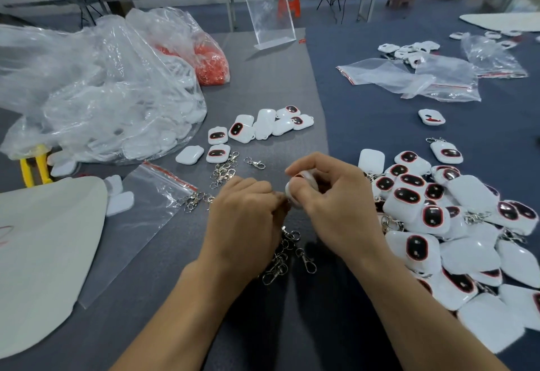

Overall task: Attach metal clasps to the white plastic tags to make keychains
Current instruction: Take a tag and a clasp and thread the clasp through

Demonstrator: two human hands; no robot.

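Right hand [330,198] grip around tag [304,178] (at fingertips)

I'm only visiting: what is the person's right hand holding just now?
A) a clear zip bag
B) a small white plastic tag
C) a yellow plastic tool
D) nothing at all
B: the right hand has its thumb and fingers curled round a small white plastic tag, close beside the left hand.
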